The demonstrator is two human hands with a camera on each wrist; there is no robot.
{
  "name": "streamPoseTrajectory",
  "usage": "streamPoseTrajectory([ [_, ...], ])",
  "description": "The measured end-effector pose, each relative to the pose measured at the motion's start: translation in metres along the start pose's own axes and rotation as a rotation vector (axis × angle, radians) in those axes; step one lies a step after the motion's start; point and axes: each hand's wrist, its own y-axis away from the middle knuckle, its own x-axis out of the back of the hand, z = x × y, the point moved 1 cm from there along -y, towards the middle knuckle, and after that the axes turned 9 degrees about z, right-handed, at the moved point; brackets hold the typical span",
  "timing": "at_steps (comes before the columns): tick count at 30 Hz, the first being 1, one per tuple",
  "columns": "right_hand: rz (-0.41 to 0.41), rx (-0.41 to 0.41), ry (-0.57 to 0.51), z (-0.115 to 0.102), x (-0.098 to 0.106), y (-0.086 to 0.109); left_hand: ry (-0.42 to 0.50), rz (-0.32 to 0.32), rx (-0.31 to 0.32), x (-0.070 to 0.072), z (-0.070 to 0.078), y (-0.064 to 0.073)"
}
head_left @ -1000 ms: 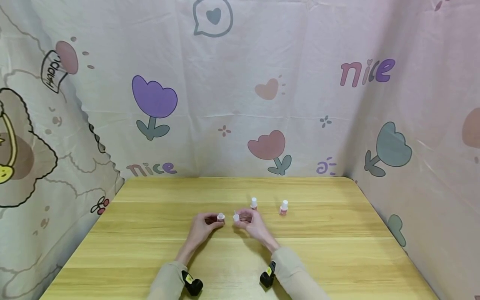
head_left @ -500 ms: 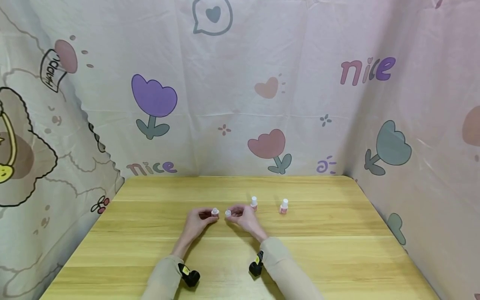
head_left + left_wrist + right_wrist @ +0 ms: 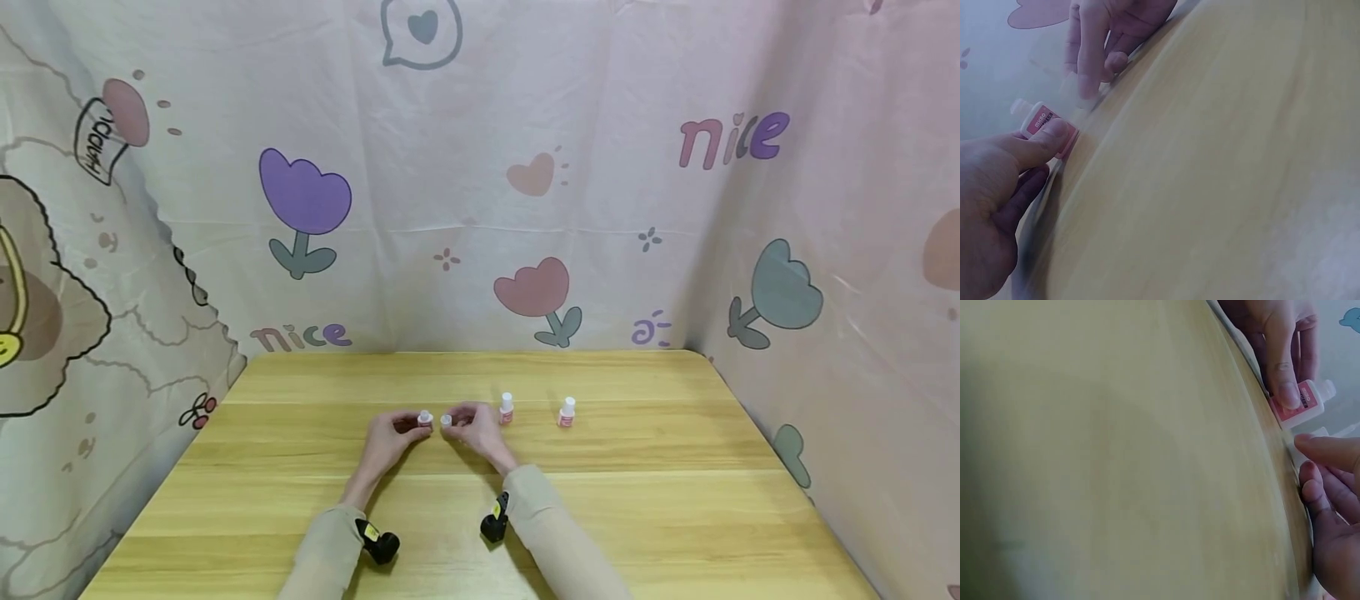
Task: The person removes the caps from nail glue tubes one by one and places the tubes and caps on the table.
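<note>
In the head view my left hand (image 3: 388,443) pinches a small bottle (image 3: 425,420) between thumb and fingers. Its pink label (image 3: 1042,117) and bare white nozzle (image 3: 1020,107) show in the left wrist view. Just to the right, my right hand (image 3: 480,432) pinches a small white cap (image 3: 446,421). A thin pale stem (image 3: 1346,431) extends from the cap (image 3: 1319,432) in the right wrist view. Bottle and cap are close together but apart. The bottle stands about upright, at the tabletop.
Two more small bottles with white caps stand upright beyond and right of my right hand: a nearer bottle (image 3: 507,409) and a farther bottle (image 3: 567,412). The wooden table (image 3: 637,517) meets a printed cloth (image 3: 450,292) at its back edge.
Both hands have shifted left, the right one farther, so the cap has come nearer the bottle. The standing bottle behind the right hand is now less covered.
</note>
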Motion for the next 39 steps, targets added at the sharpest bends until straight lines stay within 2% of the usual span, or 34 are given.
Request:
streamPoseTrajectory([
  [8, 0.024, 0.014, 0.039, -0.001, -0.002, -0.001, -0.004, 0.020, -0.028, 0.001, -0.001, -0.001],
  [14, 0.038, 0.035, 0.051, -0.003, -0.003, -0.001, 0.002, 0.005, -0.017, 0.003, 0.001, -0.001],
  [21, 0.027, 0.030, 0.038, -0.002, -0.004, 0.000, -0.005, 0.001, 0.005, 0.004, 0.001, 0.000],
  [28, -0.004, 0.042, 0.019, -0.001, -0.001, 0.003, 0.018, 0.011, -0.003, 0.005, 0.002, 0.003],
  [35, -0.014, 0.096, -0.025, 0.003, 0.009, 0.010, -0.021, 0.068, 0.020, 0.009, 0.007, 0.009],
  [39, -0.017, 0.102, -0.015, 0.002, 0.015, 0.014, -0.037, 0.097, 0.034, 0.013, 0.013, 0.013],
])
